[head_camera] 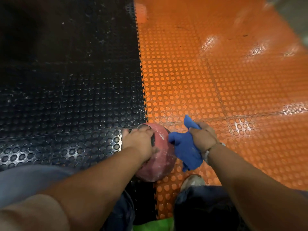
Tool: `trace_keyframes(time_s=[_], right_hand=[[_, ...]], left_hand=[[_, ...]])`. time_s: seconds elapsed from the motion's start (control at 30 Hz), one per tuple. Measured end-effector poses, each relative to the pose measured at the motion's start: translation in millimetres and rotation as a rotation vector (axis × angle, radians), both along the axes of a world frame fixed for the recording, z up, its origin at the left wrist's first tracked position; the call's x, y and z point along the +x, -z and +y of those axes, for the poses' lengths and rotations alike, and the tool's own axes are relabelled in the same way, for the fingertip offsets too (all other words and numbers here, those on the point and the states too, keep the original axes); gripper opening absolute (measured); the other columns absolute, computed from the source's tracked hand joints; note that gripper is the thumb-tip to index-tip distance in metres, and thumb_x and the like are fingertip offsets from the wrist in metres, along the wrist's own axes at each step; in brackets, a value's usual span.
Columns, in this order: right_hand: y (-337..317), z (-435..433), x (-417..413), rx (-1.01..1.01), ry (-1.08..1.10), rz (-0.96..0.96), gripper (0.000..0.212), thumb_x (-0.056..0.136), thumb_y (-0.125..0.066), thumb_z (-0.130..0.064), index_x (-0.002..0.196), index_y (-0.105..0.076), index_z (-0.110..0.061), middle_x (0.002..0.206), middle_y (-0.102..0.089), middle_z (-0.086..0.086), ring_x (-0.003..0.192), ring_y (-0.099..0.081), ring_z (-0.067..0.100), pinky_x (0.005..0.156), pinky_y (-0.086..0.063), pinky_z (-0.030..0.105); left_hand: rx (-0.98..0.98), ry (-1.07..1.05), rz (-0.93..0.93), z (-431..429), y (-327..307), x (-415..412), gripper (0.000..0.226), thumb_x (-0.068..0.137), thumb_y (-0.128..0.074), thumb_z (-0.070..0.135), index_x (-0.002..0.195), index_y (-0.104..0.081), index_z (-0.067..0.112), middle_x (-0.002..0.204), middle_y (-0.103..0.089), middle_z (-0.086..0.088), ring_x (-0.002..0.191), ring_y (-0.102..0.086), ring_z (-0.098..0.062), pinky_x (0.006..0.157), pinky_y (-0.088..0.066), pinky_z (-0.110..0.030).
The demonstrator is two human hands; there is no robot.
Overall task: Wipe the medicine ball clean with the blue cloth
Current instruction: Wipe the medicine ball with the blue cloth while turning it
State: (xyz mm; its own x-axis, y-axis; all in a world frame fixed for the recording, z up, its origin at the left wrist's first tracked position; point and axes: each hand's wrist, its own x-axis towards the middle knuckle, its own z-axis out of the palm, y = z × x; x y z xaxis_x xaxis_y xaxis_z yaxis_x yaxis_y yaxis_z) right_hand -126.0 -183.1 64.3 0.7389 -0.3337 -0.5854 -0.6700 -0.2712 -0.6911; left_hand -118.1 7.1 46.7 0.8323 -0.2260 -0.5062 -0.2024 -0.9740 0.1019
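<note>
Nearest me, between my knees in dark trousers, sit a scrap of something green (pixel 155 224) and the toe of my shoe (pixel 192 180). Just beyond the shoe, the red medicine ball (pixel 160 157) rests on the floor, right on the toothed seam where the black studded mat (pixel 66 97) meets the orange studded mat (pixel 216 80).

My left hand (pixel 140 140) lies over the ball's top left, fingers spread and curved round it to hold it steady. My right hand (pixel 202 138), a band at its wrist, has its fingers clamped on the bunched blue cloth (pixel 186 147), which touches the ball's right flank and hangs limp below my fist.

I judge the ball heavy and firm, unlikely to lift easily but ready to roll on the studs, so it wants a palm pressed on top while I wipe, or both hands under its sides to turn it. Its skin shows whitish streaks and looks dull, probably grippy enough. The cloth is soft and light; a wad in the fist suits it.

Dark markings on the ball peek out beside my left fingers, but I can read no letters or brand anywhere. Farther off, the orange mat shines under glare.
</note>
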Motion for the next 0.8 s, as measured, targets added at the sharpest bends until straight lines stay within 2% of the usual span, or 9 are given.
trace_keyframes(time_s=[0.07,0.13,0.2,0.33,0.4,0.5,0.6,0.7,0.8], right_hand=[[-10,-2,0,0.109,0.151,0.002,0.017,0.093,-0.051,-0.018,0.107,-0.058,-0.011,0.091,-0.055,0.024,0.076,-0.053,0.037,0.061,-0.046,0.039],[-18,-5,0,0.258,0.262,0.036,0.030,0.090,-0.056,-0.025,0.114,-0.057,-0.008,0.104,-0.060,0.018,0.089,-0.058,0.035,0.078,-0.051,0.045],[-27,-8,-1,0.511,0.321,0.047,0.025,0.095,-0.049,-0.018,0.115,-0.056,-0.006,0.108,-0.062,0.017,0.098,-0.059,0.034,0.090,-0.048,0.050],[-28,-6,8,0.700,0.276,0.007,0.035,0.090,-0.035,0.007,0.117,-0.057,0.002,0.109,-0.063,0.023,0.093,-0.061,0.036,0.086,-0.048,0.048],[-16,0,11,0.648,0.246,0.051,0.044,0.085,-0.028,0.014,0.120,-0.054,0.006,0.114,-0.060,0.026,0.097,-0.059,0.039,0.084,-0.049,0.047],[2,11,7,0.473,0.169,0.152,0.034,0.078,-0.032,0.013,0.097,-0.059,0.003,0.095,-0.057,0.026,0.079,-0.054,0.037,0.071,-0.047,0.044],[6,35,5,0.428,0.144,0.190,0.010,0.070,-0.054,-0.013,0.075,-0.056,-0.005,0.079,-0.051,0.020,0.068,-0.048,0.032,0.065,-0.039,0.040],[14,60,0,0.213,-0.056,0.110,0.036,0.072,-0.064,-0.045,0.087,-0.070,-0.013,0.094,-0.068,0.022,0.090,-0.064,0.039,0.077,-0.054,0.043],[27,75,-16,-0.128,-0.442,-0.118,0.027,0.092,-0.051,-0.036,0.109,-0.069,-0.025,0.117,-0.061,0.007,0.109,-0.056,0.024,0.094,-0.041,0.025]], left_hand=[[-0.005,0.001,-0.014,-2,1,-1,0.073,0.084,-0.050,0.066,0.147,-0.026,0.037,0.155,-0.025,0.011,0.137,-0.032,-0.017,0.109,-0.018,-0.045],[-0.029,-0.024,-0.011,1,3,-2,0.074,0.085,-0.048,0.068,0.148,-0.024,0.037,0.156,-0.023,0.012,0.140,-0.028,-0.016,0.112,-0.016,-0.044],[-0.058,-0.055,0.014,8,4,-3,0.075,0.085,-0.047,0.068,0.148,-0.022,0.038,0.157,-0.020,0.014,0.141,-0.026,-0.014,0.113,-0.015,-0.042],[-0.021,-0.120,0.081,21,-3,-1,0.087,0.079,-0.056,0.067,0.149,-0.017,0.035,0.157,-0.016,0.010,0.141,-0.024,-0.019,0.113,-0.015,-0.045],[-0.029,-0.141,0.054,22,-9,-4,0.089,0.078,-0.057,0.067,0.149,-0.016,0.033,0.157,-0.014,0.009,0.141,-0.022,-0.019,0.115,-0.015,-0.047],[-0.029,-0.070,0.033,20,-11,-16,0.090,0.079,-0.056,0.067,0.150,-0.012,0.033,0.158,-0.012,0.011,0.142,-0.020,-0.016,0.116,-0.010,-0.049],[-0.008,-0.041,0.040,23,-1,-22,0.090,0.078,-0.060,0.066,0.149,-0.014,0.035,0.156,-0.015,0.013,0.141,-0.024,-0.015,0.115,-0.006,-0.051],[-0.022,-0.101,-0.001,35,8,-11,0.099,0.064,-0.066,0.074,0.146,-0.021,0.040,0.150,-0.024,0.016,0.136,-0.030,-0.013,0.114,-0.010,-0.049],[-0.045,-0.179,0.053,43,17,-3,0.116,0.052,-0.064,0.082,0.148,-0.016,0.038,0.155,-0.017,0.016,0.139,-0.025,-0.011,0.112,-0.010,-0.047]])
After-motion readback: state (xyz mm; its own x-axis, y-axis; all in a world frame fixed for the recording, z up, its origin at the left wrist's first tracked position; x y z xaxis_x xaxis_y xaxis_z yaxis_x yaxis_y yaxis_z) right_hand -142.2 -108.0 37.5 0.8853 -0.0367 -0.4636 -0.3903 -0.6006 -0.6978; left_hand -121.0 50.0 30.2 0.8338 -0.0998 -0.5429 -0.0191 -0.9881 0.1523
